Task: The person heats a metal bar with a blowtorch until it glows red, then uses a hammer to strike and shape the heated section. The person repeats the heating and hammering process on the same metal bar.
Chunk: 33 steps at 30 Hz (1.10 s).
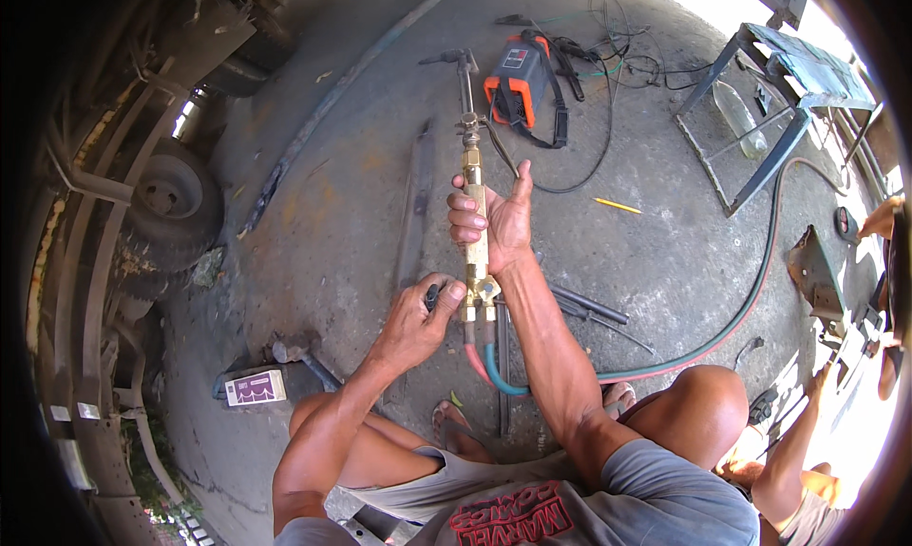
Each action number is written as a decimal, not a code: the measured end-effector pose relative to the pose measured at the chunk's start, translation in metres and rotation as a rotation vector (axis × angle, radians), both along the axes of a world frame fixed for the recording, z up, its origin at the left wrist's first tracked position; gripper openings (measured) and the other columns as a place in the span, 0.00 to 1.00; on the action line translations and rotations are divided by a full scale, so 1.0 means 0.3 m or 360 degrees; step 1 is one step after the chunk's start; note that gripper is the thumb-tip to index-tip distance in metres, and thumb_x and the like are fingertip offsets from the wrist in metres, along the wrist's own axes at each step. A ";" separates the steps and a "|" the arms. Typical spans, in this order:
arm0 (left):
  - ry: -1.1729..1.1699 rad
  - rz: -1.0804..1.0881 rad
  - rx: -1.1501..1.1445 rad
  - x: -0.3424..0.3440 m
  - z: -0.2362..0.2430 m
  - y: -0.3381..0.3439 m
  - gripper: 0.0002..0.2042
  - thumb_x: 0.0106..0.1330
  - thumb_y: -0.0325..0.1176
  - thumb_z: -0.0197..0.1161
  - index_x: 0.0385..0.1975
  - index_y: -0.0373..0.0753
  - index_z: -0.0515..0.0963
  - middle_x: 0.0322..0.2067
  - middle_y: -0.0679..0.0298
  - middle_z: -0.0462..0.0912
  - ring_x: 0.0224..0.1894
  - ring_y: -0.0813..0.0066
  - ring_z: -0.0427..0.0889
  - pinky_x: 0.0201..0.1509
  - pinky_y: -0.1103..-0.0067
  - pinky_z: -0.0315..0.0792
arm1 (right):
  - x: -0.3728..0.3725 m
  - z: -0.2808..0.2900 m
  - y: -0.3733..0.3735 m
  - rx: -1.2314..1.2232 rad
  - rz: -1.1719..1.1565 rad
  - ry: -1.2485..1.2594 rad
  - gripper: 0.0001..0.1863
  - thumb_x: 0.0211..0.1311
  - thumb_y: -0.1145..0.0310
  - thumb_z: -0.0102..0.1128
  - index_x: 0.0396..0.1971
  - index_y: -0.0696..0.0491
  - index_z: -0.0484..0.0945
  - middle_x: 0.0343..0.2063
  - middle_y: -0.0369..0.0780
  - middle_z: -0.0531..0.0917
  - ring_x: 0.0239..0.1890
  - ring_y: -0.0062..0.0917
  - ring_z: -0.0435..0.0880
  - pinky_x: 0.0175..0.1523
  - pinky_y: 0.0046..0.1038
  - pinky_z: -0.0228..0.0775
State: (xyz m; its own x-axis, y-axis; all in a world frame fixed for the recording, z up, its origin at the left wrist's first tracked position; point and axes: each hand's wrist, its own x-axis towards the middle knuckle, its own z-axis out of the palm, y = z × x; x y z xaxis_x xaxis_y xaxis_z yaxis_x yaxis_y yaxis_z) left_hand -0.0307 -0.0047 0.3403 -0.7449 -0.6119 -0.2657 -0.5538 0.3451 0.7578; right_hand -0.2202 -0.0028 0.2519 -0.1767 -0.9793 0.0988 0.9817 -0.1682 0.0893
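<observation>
My right hand (503,225) is wrapped round the brass body of a gas torch (478,247), its thumb stretched out along the side. The torch points away from me, its steel tube and angled head (463,64) at the far end. Beside the valves at its near end, my left hand (421,320) is closed, with a small black object (432,297) between thumb and fingers; its kind is unclear. The left thumb tip is at the left valve area, which it partly hides. A red hose (478,364) and a green hose (492,364) come from the torch's base.
An orange-and-grey welding machine (521,79) with cables stands ahead. A yellow pencil (617,205) lies on the concrete. The hoses curve right towards a metal stand (750,171). At left are a hammer (309,361), a small box (255,387) and a wheel (169,199). Another person's arm (798,442) shows at right.
</observation>
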 end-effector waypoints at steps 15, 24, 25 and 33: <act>-0.0239 0.0056 0.0320 0.035 0.019 -0.139 0.37 0.74 0.69 0.52 0.33 0.33 0.81 0.19 0.64 0.79 0.23 0.74 0.84 0.27 0.76 0.76 | 0.026 0.086 0.040 0.0228 -0.0013 0.0379 0.54 0.56 0.10 0.31 0.44 0.53 0.73 0.23 0.33 0.68 0.16 0.15 0.62 0.19 0.22 0.55; -0.0008 0.0852 -0.0706 -0.015 0.214 -0.670 0.23 0.70 0.50 0.61 0.50 0.34 0.77 0.45 0.51 0.82 0.50 0.57 0.82 0.54 0.60 0.75 | 0.134 0.159 0.066 0.0146 0.0197 0.0710 0.55 0.54 0.09 0.23 0.43 0.51 0.71 0.21 0.32 0.67 0.15 0.17 0.63 0.20 0.23 0.57; 0.0065 0.0891 -0.0675 -0.012 0.222 -0.726 0.22 0.68 0.46 0.61 0.51 0.34 0.76 0.47 0.52 0.80 0.52 0.56 0.80 0.57 0.58 0.73 | 0.150 0.167 0.067 0.0121 0.0226 0.0752 0.55 0.55 0.09 0.22 0.43 0.51 0.70 0.21 0.32 0.67 0.16 0.17 0.62 0.21 0.23 0.58; -0.0045 0.0787 -0.0610 -0.037 0.322 -0.911 0.19 0.69 0.37 0.59 0.58 0.41 0.72 0.47 0.55 0.78 0.46 0.63 0.79 0.49 0.63 0.76 | 0.212 0.199 0.079 0.0094 0.0373 0.0894 0.57 0.54 0.09 0.20 0.44 0.52 0.71 0.20 0.33 0.68 0.15 0.17 0.62 0.20 0.24 0.57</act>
